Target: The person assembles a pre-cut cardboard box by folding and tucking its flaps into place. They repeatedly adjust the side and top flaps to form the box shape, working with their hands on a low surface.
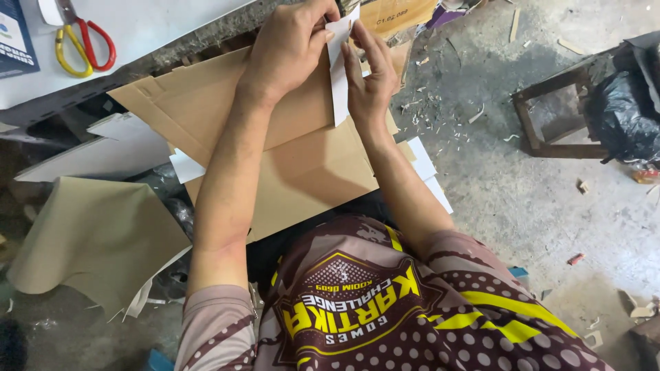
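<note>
My left hand [289, 45] and my right hand [371, 75] both hold a narrow white paper strip [338, 75] between their fingers. The left pinches its top end, the right steadies its side. The strip hangs over stacked brown cardboard sheets [302, 165] that lie across my lap.
Scissors with one red and one yellow handle [82, 45] lie on a white tabletop [151, 24] at the upper left. A tan sheet [89, 240] and white boards [103, 154] lie at the left. A wooden frame stool [557, 117] and a black bag [629, 113] stand at the right on a littered concrete floor.
</note>
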